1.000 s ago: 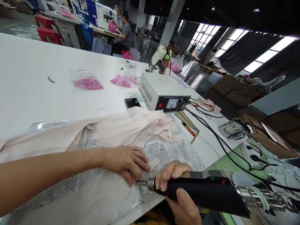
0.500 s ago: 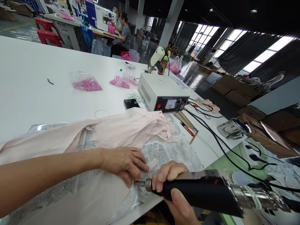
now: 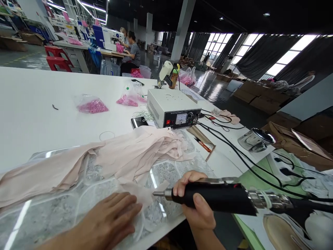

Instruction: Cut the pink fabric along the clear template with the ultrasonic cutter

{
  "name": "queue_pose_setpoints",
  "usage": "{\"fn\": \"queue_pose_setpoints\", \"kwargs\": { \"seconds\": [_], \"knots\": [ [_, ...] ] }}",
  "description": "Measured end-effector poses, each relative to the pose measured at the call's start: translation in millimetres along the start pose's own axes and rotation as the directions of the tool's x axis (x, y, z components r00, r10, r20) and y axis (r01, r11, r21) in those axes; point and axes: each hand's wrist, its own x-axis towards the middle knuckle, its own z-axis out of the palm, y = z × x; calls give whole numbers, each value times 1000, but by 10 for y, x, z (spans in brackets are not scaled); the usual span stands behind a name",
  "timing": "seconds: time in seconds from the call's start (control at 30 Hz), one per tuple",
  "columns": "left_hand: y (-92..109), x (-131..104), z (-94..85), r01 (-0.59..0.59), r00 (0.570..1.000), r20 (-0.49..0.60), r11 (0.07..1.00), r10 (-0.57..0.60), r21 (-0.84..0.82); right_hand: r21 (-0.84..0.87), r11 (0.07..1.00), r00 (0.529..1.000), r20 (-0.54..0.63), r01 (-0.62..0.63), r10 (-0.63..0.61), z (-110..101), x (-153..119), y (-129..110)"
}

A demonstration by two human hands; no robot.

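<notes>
Head view: far left, pink pieces (image 3: 94,107) in clear plastic bags (image 3: 86,99); near right, black metal-tipped tool (image 3: 210,196) clasped in right hand (image 3: 199,216), tip beside pale-pink cloth (image 3: 141,194), near empty, outstretched left hand (image 3: 111,217).

A first bag (image 3: 85,99) holds pink pieces (image 3: 94,107). To the left of the first bag lies a dark strip (image 3: 55,107); right of the first bag, a second bag (image 3: 128,98); far behind the first bag, red stools (image 3: 58,63).

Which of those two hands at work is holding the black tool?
The right hand: its fingers wrap round the black tool, while the left hand is open and holds no tool.
</notes>
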Motion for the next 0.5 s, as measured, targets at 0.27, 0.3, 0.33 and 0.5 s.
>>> {"fn": "queue_pose_setpoints", "kwargs": {
  "seconds": [0.27, 0.3, 0.33, 0.5],
  "knots": [
    [160, -186, 97, -90, 994, 69, 993, 84, 82, 80, 991, 994, -35, -104, 107, -193, -44, -152],
    [150, -190, 95, -73, 996, 55, 990, 67, 116, 85, 993, 993, -71, -83, 89, -216, -42, -169],
    [137, -194, 103, -47, 998, 39, 986, 42, 160, 91, 994, 992, -111, -56, 66, -233, -33, -171],
    [60, -189, 217, -85, 996, 20, 973, 83, 215, 145, 989, 979, -201, -14, 43, -237, 31, -26]
  ]
}}
